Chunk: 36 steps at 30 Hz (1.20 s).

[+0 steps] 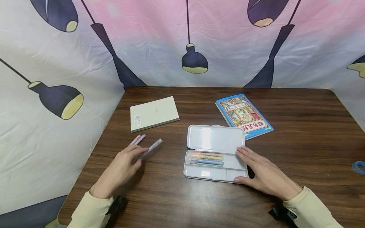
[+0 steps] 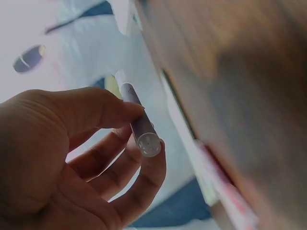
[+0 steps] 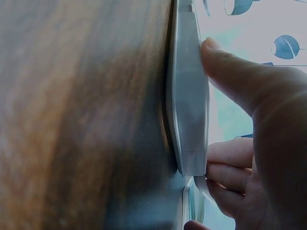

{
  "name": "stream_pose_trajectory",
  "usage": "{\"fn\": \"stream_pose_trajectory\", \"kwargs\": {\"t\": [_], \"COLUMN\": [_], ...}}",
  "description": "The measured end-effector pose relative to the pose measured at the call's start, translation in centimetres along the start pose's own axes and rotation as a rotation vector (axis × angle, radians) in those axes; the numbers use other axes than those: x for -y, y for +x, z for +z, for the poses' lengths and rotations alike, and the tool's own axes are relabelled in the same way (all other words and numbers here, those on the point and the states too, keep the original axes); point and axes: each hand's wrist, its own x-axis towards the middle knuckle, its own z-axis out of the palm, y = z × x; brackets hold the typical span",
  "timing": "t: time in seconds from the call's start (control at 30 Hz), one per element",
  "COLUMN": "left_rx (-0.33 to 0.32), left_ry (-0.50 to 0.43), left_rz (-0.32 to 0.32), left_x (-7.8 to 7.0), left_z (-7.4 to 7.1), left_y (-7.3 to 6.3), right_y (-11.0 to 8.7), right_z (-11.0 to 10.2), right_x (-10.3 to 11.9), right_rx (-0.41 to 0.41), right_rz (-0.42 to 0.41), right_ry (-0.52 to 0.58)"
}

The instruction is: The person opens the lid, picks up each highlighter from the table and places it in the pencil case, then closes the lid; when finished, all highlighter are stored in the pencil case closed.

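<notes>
My left hand [image 1: 118,172] pinches a slim pen with a clear end [image 1: 152,148] between thumb and fingers, just above the table. In the left wrist view the same pen [image 2: 142,120] has a greyish-purple barrel. Beyond that hand lie two light purple pens [image 1: 139,139]. A white pencil case [image 1: 209,173] lies with its lid raised, holding several yellow and blue pens [image 1: 207,162] in its back compartment. At the case's right end rests my right hand [image 1: 263,174], thumb on the front corner and the other fingers extended near the hinge. The right wrist view shows the thumb touching the case's rim [image 3: 189,96].
A pale green book [image 1: 154,114] lies at the back left. Behind the case, a blue-bordered colourful booklet [image 1: 245,115] sits partly covered by the lid. A blue ring-shaped item [image 1: 358,167] is at the table's right. A lamp-patterned cloth [image 1: 159,41] hangs behind the table.
</notes>
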Motion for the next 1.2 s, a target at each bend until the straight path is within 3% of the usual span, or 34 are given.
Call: {"fn": "stream_pose_trajectory", "kwargs": {"t": [0.13,0.27,0.57,0.87,1.07,1.2], "left_rx": [-0.038,-0.029,0.125,0.189,0.232,0.227], "left_ry": [0.028,0.035,0.044,0.035,0.091,0.113], "left_rz": [0.138,0.233,0.426,0.557,0.618,0.643], "left_x": [-2.3,-4.4,-8.1,-10.1,-10.6,-10.6], "left_z": [0.4,1.2,3.1,5.6,6.8,7.4], "left_y": [0.8,1.6,3.6,4.7,5.1,5.1], "right_y": [0.0,0.1,0.1,0.1,0.0,0.0], "right_z": [0.0,0.0,0.1,0.1,0.3,0.3], "right_x": [0.0,0.1,0.1,0.0,-0.2,-0.3], "right_rx": [0.005,0.004,0.013,0.004,-0.001,0.004], "right_rz": [0.003,0.009,0.018,0.004,-0.003,-0.006], "right_ry": [0.002,0.004,0.006,0.004,0.002,0.006]}}
